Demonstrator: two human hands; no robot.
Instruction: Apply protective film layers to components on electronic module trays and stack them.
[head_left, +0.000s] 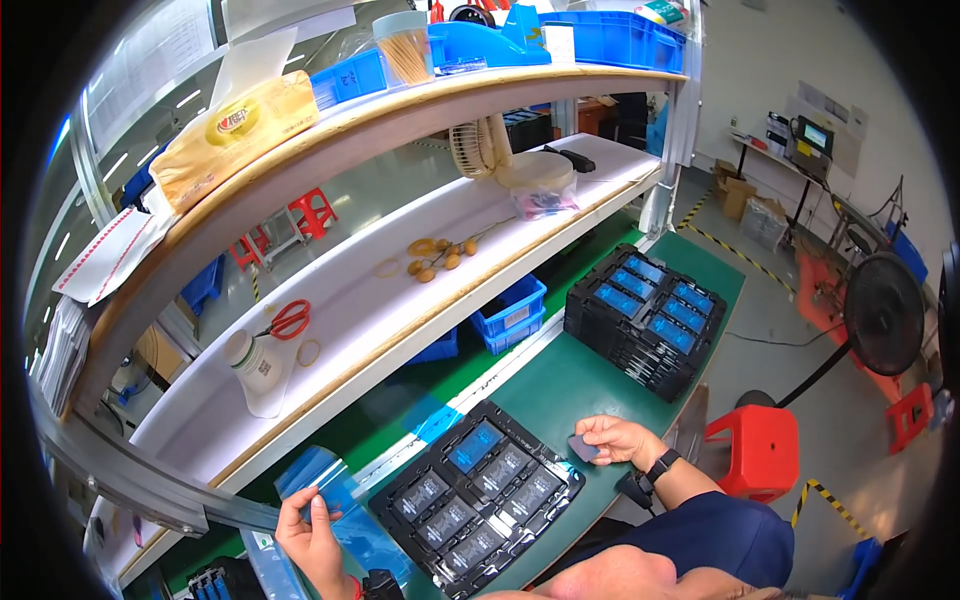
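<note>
**Inspector:** Film, blue and translucent, is hanging pinched between thumb and fingers of the left hand, above the green bench's near-left edge. It is curling, so I am judging it light, limp and slippery, best taken by an edge.

**Assistant:** And the right hand?

**Inspector:** It is closing its fingers around a small dark grey pad, beside the black tray of screen modules. A stack of trays is sitting further back.
</note>
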